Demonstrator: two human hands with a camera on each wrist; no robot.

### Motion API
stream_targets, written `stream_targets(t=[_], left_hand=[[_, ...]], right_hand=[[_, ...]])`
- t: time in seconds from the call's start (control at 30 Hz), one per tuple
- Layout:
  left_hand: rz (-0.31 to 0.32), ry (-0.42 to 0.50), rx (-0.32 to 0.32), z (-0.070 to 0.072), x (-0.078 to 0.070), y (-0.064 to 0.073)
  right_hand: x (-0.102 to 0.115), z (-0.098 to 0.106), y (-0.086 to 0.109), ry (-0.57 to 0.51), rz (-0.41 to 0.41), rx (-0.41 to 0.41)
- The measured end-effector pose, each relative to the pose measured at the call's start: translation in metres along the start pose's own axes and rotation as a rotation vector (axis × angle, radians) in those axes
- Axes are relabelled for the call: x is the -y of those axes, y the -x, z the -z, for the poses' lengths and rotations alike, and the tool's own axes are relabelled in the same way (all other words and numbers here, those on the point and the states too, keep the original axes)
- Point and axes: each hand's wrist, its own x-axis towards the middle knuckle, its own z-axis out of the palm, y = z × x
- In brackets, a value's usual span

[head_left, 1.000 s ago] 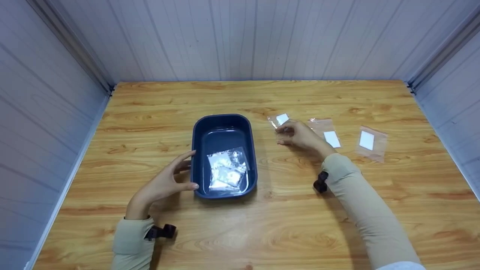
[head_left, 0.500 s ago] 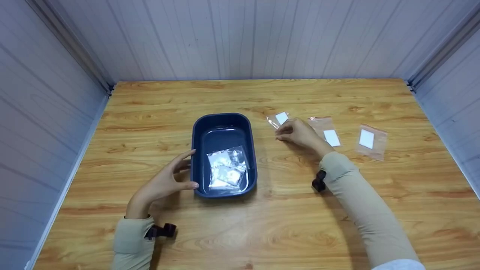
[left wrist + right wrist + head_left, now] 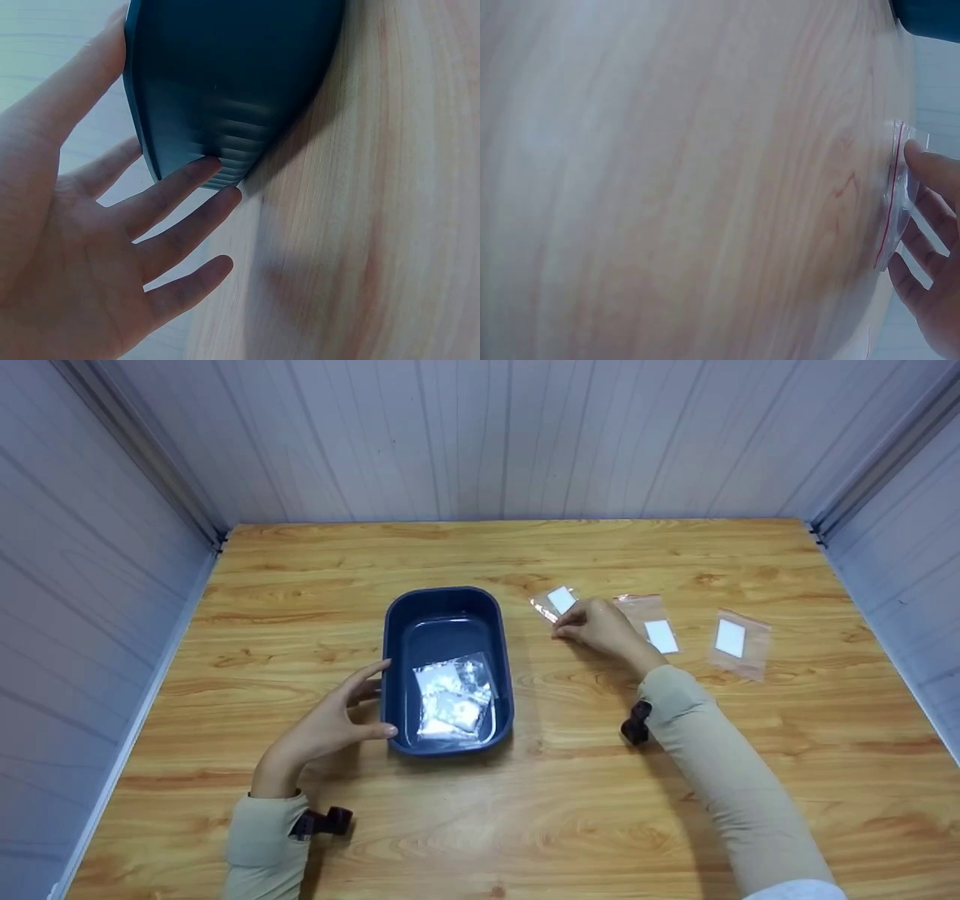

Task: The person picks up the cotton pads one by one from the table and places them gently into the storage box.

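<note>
Pale panelled walls frame a wood-grain bench; from the head, the right hand pinches a clear zip bag right of the dark-blue tray. Left wrist: the left hand rests loosely spread against the tray. Right wrist: red seal line on the bag

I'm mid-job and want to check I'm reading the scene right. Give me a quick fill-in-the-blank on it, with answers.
1. The left hand touches the container, whose colour in the head view is dark ____.
2. The right hand touches a bag that bears a ____ patch.
3. Counting that one, ____ bags lie outside the container, on the table.
4. Of the container's near and far ends, the bags inside lie toward the ____ one.

Missing words: blue; white; three; near.
</note>
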Motion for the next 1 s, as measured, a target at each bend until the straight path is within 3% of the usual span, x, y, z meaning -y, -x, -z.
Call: stream_targets(t=[0.47,0.7,1.0], left_hand=[[0.013,0.007,-0.008,-0.001,0.002,-0.001],[-0.004,0.048,0.005,-0.001,0.002,-0.001],[0.014,0.036,0.007,-0.001,0.001,-0.001]], right_hand=[[0.002,0.006,0.006,0.006,-0.016,-0.045],[0.005,0.01,0.01,-0.026,0.028,-0.108],[0.01,0.012,0.012,-0.085,0.074,-0.242]])
